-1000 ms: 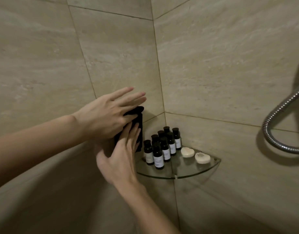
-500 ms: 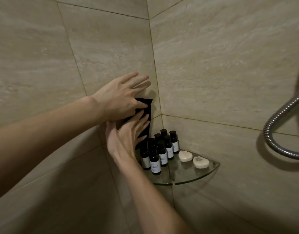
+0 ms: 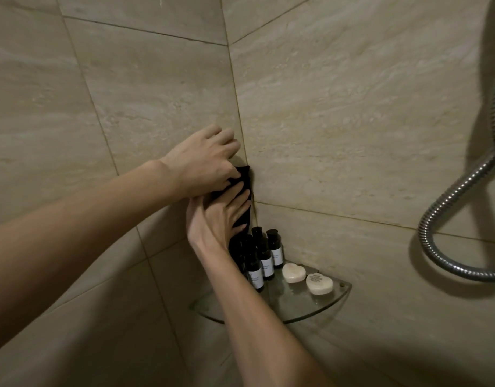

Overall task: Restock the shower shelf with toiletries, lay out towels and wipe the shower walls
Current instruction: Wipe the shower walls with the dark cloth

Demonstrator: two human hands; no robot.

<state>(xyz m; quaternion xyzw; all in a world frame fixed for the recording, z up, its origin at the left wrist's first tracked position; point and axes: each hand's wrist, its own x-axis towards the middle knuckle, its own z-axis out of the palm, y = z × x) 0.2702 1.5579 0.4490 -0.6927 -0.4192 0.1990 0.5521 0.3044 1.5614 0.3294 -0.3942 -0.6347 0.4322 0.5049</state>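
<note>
The left hand presses flat-fingered on the top of a black cloth against the beige tiled wall at the corner. The right hand, fingers straight, presses the cloth's lower part. Below sit dark small bottles and 2 white heart-shaped soaps on a glass corner shelf.

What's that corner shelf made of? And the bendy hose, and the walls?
Shelf: looks like clear glass; the wall shows through it and its edge shines.
Hose: seems metal, silvery and ribbed, with bright glints.
Walls: beige tiles with stone-like streaks and grout lines; real stone or ceramic, hard to tell.
</note>
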